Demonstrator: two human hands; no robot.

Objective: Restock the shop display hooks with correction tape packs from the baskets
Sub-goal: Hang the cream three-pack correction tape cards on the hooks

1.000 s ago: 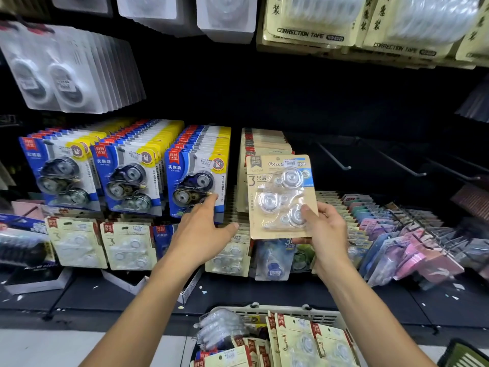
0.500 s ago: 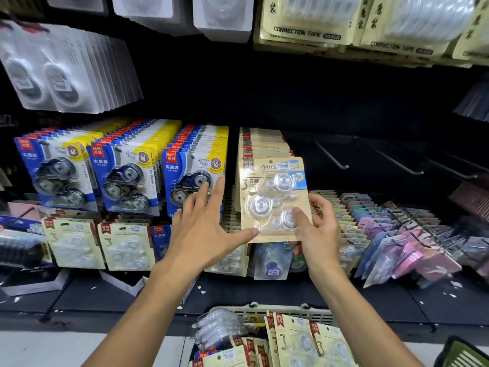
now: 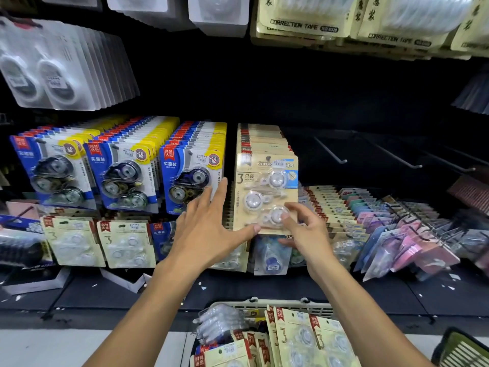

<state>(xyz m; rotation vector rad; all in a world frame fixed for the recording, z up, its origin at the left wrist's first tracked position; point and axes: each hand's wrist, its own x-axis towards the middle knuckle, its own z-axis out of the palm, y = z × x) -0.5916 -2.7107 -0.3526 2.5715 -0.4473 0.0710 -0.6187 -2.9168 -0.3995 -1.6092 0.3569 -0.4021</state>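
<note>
A beige three-piece correction tape pack [image 3: 260,186] hangs at the front of a row of like packs [image 3: 260,139] on a display hook. My right hand [image 3: 307,234] pinches its lower right corner, thumb on the lowest blister, fingers behind the card. My left hand [image 3: 209,226] is spread flat beside the pack, and its thumb touches the bottom left edge. Below me a cream basket [image 3: 280,306] holds several more beige packs [image 3: 304,340] and some clear-wrapped ones.
Blue and yellow packs [image 3: 190,176] fill the hooks to the left. Bare metal hooks [image 3: 330,152] stick out to the right of the beige row. Lower hooks carry beige, pink and pastel packs [image 3: 397,234]. A second, dark basket [image 3: 463,348] shows at the bottom right.
The beige pack moved left and back from mid-air to the front of the beige row. My left hand rose from the blue packs to the pack's bottom edge.
</note>
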